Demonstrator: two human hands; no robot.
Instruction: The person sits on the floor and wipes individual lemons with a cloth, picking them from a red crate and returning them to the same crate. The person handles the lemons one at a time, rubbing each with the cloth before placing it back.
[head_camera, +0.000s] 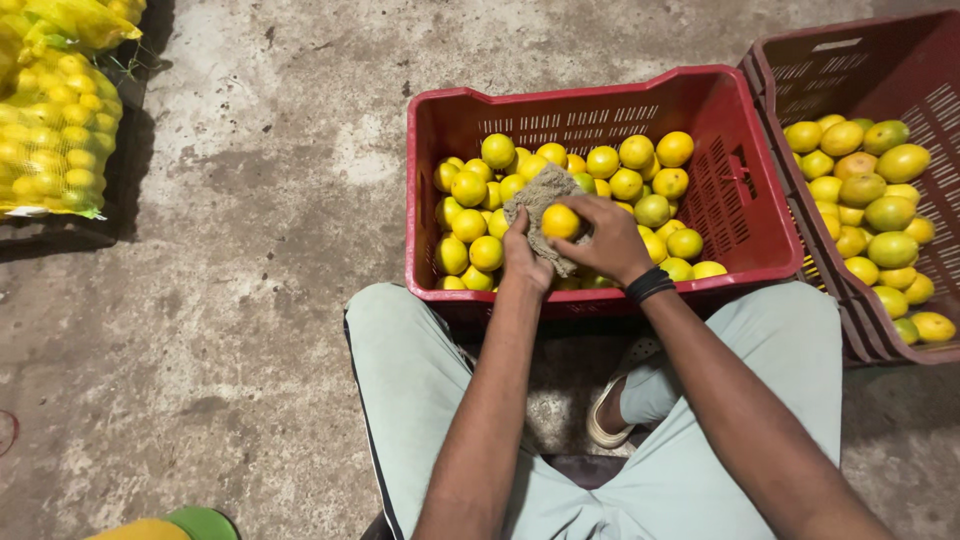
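Two slotted red plastic crates on rough concrete: the near crate and the right-hand crate, each part-filled with smooth round yellow-green citrus, too many to count; one yellow mesh sack of fruit at far left. The left hand grips one coarse, crumpled brown cloth. The right hand has its fingers curled about one yellow fruit, pressed against the cloth above the near crate.

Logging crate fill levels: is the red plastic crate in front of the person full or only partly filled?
Partly filled. The yellow citrus fruits cover the bottom of the red plastic crate, but its slotted walls stand bare well above them.
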